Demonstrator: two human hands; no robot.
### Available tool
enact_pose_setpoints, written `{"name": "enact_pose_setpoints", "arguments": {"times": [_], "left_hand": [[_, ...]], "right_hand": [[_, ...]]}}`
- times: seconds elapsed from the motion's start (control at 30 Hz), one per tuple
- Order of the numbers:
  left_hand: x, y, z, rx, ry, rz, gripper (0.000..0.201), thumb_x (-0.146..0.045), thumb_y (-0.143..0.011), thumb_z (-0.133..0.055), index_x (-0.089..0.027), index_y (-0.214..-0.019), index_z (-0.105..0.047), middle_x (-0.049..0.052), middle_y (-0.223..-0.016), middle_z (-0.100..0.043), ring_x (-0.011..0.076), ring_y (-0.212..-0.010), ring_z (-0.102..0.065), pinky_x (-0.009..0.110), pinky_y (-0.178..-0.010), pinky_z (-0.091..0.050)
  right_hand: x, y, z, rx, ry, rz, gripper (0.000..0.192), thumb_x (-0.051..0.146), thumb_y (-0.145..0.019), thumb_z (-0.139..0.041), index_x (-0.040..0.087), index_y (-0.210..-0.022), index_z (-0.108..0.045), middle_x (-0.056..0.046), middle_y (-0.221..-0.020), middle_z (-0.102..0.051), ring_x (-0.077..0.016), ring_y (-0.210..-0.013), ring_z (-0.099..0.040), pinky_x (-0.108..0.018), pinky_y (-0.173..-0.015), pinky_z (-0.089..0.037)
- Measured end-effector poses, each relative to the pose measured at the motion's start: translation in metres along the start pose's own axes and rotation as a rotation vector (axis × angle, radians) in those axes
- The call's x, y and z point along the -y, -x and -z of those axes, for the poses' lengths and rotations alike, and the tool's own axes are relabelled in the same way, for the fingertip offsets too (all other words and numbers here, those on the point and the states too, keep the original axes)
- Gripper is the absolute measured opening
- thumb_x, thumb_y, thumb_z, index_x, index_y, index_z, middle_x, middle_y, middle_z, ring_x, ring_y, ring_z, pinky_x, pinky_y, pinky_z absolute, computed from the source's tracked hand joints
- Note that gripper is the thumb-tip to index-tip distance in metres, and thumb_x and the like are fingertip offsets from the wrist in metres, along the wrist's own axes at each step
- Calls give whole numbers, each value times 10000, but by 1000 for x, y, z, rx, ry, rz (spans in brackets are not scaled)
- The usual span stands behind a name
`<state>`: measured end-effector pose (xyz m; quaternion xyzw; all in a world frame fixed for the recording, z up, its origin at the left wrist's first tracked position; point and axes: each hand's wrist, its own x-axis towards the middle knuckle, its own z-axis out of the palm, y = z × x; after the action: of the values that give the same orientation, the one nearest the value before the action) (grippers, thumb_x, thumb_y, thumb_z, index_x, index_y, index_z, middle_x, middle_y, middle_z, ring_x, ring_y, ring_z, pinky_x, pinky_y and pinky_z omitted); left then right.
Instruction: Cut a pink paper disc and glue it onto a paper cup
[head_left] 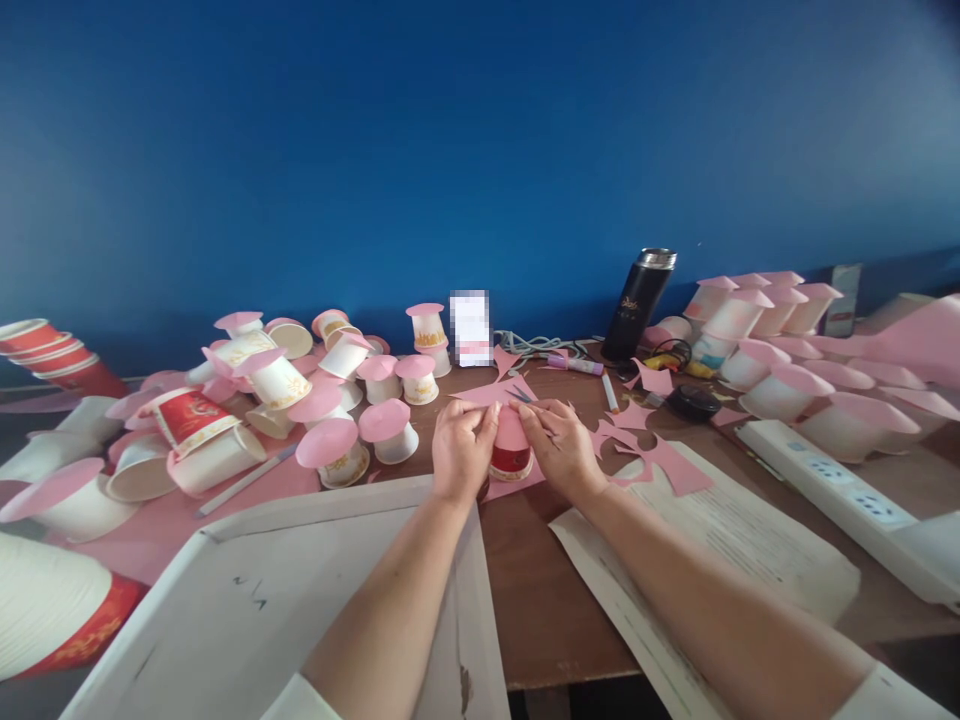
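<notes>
— What sat between the hands?
— A red-and-white paper cup (511, 455), upside down near the middle of the brown table (547, 590), with a pink paper piece (491, 395) over it.
— And the hands?
— The left hand (463, 445) had its fingers curled, pinching the pink paper's left edge; the right hand (559, 445) pressed curled fingers against the cup's right side.
— Around them?
— Pink paper scraps (660, 460) just right, pink-capped cups (337, 450) left, a black flask (639, 300) far right, a white power strip (840, 490) at right.
</notes>
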<state>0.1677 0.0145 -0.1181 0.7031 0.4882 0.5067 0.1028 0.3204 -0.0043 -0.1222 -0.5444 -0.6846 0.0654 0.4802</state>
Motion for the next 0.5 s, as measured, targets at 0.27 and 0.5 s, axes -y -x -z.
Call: {"name": "enact_pose_setpoints", "arguments": {"times": [0.27, 0.5], "left_hand": [[-5, 1, 3, 14, 140, 35, 289, -419, -895, -520, -230, -888, -738, 76, -909, -660, 195, -905, -599, 311, -882, -447], [8, -7, 13, 199, 473, 364, 733, -510, -795, -630, -166, -1404, -413, 143, -1225, -591, 226, -1111, -568, 358, -955, -436]], "right_hand": [[0, -1, 1, 13, -88, -13, 344, 446, -947, -453, 281, -1049, -736, -62, -987, -699, -210, -960, -636, -348, -915, -452], [-6, -4, 3, -67, -275, -187, 482, 522, -940, -401, 253, -1309, -556, -87, -1195, -656, -236, -1110, -596, -393, -940, -471]]}}
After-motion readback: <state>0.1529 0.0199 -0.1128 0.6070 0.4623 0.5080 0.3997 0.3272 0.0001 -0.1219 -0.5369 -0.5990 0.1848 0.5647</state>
